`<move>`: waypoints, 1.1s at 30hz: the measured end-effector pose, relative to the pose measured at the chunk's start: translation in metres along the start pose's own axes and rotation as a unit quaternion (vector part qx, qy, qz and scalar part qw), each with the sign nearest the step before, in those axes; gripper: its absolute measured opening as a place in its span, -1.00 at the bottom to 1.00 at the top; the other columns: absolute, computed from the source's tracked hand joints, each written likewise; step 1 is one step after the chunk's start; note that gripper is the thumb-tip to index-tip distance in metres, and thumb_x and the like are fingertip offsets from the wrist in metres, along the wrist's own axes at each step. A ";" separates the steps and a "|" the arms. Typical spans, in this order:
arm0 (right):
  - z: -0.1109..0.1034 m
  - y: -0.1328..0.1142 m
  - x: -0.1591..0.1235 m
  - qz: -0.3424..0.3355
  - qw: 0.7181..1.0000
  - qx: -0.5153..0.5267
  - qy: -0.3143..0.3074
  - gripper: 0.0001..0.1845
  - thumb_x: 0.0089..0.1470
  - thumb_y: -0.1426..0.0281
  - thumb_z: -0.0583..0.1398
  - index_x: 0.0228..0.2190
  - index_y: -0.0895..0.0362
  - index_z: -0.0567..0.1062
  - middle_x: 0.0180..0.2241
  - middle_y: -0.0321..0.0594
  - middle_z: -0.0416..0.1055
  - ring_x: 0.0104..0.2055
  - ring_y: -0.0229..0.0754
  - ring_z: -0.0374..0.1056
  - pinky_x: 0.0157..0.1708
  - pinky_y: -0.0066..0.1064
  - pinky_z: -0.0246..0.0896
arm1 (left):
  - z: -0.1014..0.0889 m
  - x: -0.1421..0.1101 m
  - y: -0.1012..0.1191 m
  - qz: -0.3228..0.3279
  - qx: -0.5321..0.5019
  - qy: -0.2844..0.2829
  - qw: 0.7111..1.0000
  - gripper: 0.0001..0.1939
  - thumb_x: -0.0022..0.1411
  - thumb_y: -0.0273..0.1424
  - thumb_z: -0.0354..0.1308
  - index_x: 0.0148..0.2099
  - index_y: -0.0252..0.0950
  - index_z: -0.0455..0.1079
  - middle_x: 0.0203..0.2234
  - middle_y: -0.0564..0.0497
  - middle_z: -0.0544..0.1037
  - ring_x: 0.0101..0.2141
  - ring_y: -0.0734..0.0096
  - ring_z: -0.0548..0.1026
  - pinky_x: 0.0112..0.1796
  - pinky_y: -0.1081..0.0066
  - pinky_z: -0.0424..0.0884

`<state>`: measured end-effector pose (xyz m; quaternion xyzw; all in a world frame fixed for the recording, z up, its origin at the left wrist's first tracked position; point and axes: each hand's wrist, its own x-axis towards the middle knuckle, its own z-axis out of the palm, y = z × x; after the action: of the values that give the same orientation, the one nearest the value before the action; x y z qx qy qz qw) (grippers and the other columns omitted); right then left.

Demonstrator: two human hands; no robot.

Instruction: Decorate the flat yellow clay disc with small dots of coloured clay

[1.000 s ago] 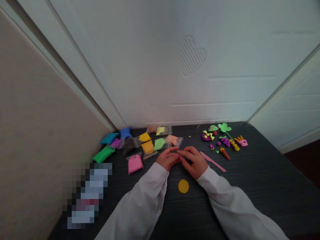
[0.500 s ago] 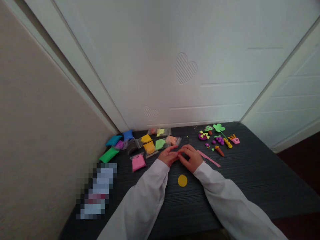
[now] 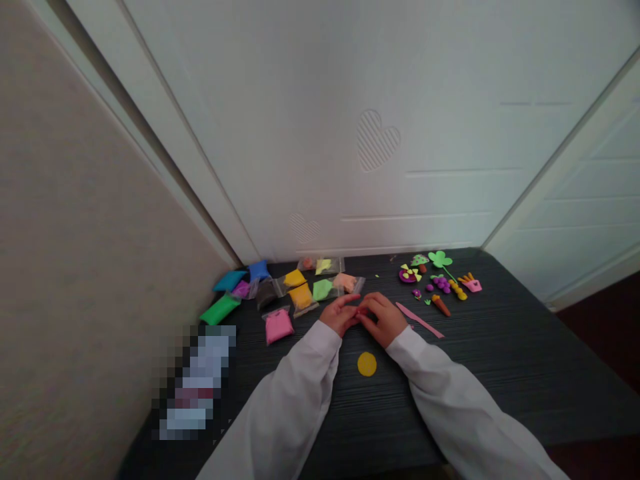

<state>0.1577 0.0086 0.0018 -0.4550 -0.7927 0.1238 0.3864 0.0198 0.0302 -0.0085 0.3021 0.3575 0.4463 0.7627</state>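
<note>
My left hand [image 3: 337, 315] and my right hand [image 3: 384, 319] meet at the fingertips over the dark table. Both are closed in a pinch, and whatever small thing sits between the fingers is too hidden to name. Just below them a flat yellow clay disc [image 3: 367, 364] lies on the table. A pink plastic clay knife [image 3: 420, 320] rests to the right of my right hand. Left of my left hand is a bag of pink clay [image 3: 279, 326].
Several clay bags line the back left, among them green [image 3: 220, 309], blue [image 3: 259, 270] and orange [image 3: 301, 296]. Small clay figures stand back right, including a clover [image 3: 441, 259], purple grapes [image 3: 442, 285] and a carrot [image 3: 441, 306]. A white panel [image 3: 320, 133] rises behind the table.
The camera view has shifted, moving the whole scene slightly. My fingers have curled a little closer together at the tips. The disc and the knife stay where they lie.
</note>
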 end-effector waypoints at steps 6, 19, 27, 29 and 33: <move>0.002 0.002 0.000 0.006 1.000 0.016 0.006 -0.91 -0.05 0.44 0.08 -0.42 0.13 0.36 -0.34 -0.19 0.27 -0.25 -0.25 0.22 -0.24 -0.36 0.21 | -0.001 0.000 -0.001 0.005 0.000 -0.007 1.000 -0.55 -0.26 -0.45 0.28 -0.23 -0.41 0.30 -0.55 -0.02 0.49 -0.46 0.46 0.45 -0.36 0.44 0.34; 0.003 0.004 0.000 0.023 0.999 0.035 0.021 -0.97 -0.12 0.44 0.13 -0.50 0.12 0.33 -0.40 -0.23 0.25 -0.30 -0.25 0.21 -0.30 -0.39 0.19 | -0.006 0.005 -0.006 0.045 0.042 0.011 0.998 -0.59 -0.30 -0.43 0.28 -0.30 -0.38 0.31 -0.61 0.09 0.43 -0.55 0.55 0.40 -0.41 0.46 0.32; 0.005 0.004 0.000 0.068 0.997 0.039 0.026 -0.82 -0.15 0.37 0.16 -0.41 0.13 0.29 -0.44 -0.27 0.23 -0.45 -0.31 0.15 -0.47 -0.45 0.14 | 0.000 -0.004 -0.001 0.109 0.152 0.012 0.982 -0.72 -0.17 -0.45 0.20 -0.30 -0.39 0.34 -0.57 0.06 0.46 -0.51 0.57 0.40 -0.39 0.52 0.28; 0.005 0.003 0.000 0.071 0.996 0.042 0.020 -0.80 -0.16 0.40 0.16 -0.38 0.13 0.29 -0.43 -0.26 0.24 -0.45 -0.31 0.15 -0.47 -0.45 0.13 | 0.001 -0.007 0.000 0.120 0.168 0.013 0.978 -0.71 -0.16 -0.47 0.19 -0.28 -0.38 0.33 -0.56 0.06 0.46 -0.49 0.56 0.40 -0.37 0.52 0.28; 0.005 0.003 -0.001 0.077 0.996 0.049 0.016 -0.75 -0.18 0.44 0.16 -0.35 0.12 0.28 -0.41 -0.25 0.26 -0.43 -0.30 0.16 -0.47 -0.43 0.14 | 0.002 -0.010 -0.003 0.150 0.235 0.005 0.960 -0.70 -0.09 -0.47 0.14 -0.22 -0.37 0.30 -0.54 0.05 0.44 -0.46 0.54 0.40 -0.35 0.51 0.29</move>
<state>0.1564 0.0100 -0.0036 -0.4970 -0.7422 0.1845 0.4100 0.0193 0.0200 -0.0072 0.5205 0.4070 0.4604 0.5928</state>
